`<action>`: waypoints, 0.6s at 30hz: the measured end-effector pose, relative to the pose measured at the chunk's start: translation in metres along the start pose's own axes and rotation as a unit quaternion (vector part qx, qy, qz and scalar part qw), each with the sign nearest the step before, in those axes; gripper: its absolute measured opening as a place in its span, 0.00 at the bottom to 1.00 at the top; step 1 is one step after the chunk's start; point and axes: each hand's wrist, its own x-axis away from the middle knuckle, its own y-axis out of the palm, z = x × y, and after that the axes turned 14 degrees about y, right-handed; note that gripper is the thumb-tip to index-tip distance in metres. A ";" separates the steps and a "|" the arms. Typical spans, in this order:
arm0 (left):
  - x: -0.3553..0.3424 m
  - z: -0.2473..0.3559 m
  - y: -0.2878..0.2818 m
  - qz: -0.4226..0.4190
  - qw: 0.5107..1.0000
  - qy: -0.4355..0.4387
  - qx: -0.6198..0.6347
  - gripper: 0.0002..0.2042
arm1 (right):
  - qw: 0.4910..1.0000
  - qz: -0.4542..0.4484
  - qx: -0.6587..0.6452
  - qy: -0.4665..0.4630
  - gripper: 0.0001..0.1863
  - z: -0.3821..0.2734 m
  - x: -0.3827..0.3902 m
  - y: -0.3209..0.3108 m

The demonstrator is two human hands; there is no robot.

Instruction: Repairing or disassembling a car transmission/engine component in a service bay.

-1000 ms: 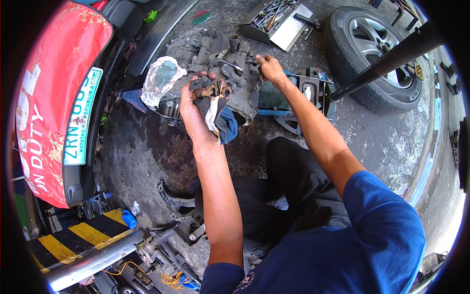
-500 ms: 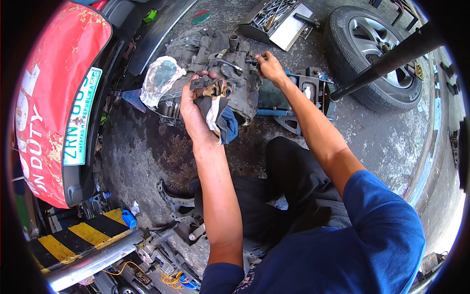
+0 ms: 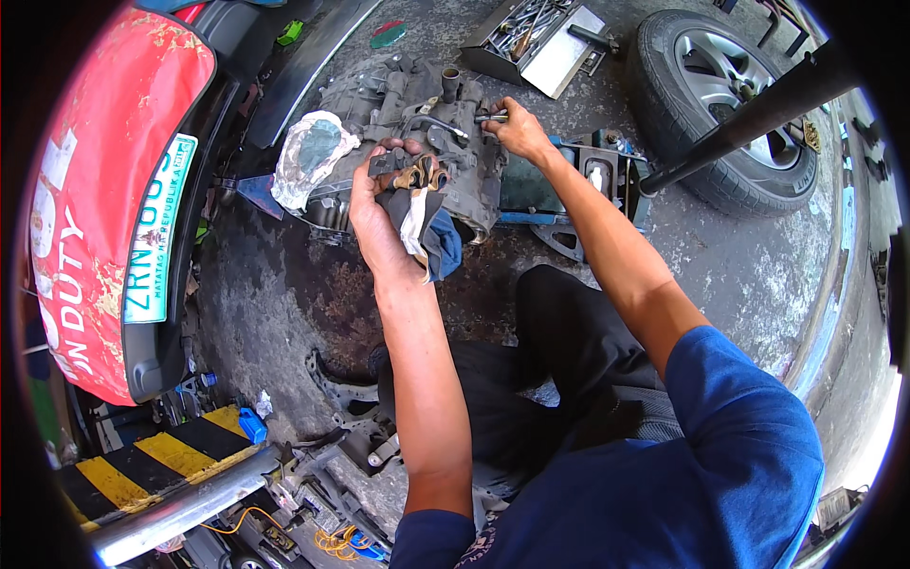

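Note:
A grey, oily gearbox-like casting (image 3: 389,100) lies on the floor in front of me. My left hand (image 3: 375,223) is closed around a bunched cloth (image 3: 442,248), blue, white and dark, over the casting's near side. Above the cloth, against the same fingers, sits a small dark part with brownish curved pieces (image 3: 425,174); its kind is unclear. My right hand (image 3: 521,131) pinches a short, shiny metal rod (image 3: 495,118) at the casting's right side. Whether the rod's far end sits inside the casting cannot be made out. A whitish wrapping (image 3: 301,185) covers the casting's left end.
An open metal toolbox (image 3: 488,57) full of tools stands beyond the casting. A wheel (image 3: 645,114) lies at the far right, crossed by a dark post (image 3: 749,133). A blue-edged tray (image 3: 531,190) sits beside the casting. At left is a vehicle with a red cover (image 3: 104,180).
My right fingers have shifted slightly at the casting's side, and more of the shiny rod now shows between them. The left hand has stayed nearly still with the cloth.

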 end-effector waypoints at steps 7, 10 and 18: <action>0.000 -0.001 -0.001 -0.001 1.000 0.009 -0.020 0.11 | 0.991 0.085 0.098 -0.017 0.27 -0.010 0.009 0.017; 0.000 -0.004 0.003 0.003 1.000 -0.003 0.001 0.11 | 0.989 0.110 0.101 -0.015 0.26 -0.009 0.012 0.017; -0.003 -0.009 -0.002 0.012 1.000 -0.001 -0.018 0.11 | 0.981 0.190 0.025 0.010 0.28 0.028 0.025 -0.027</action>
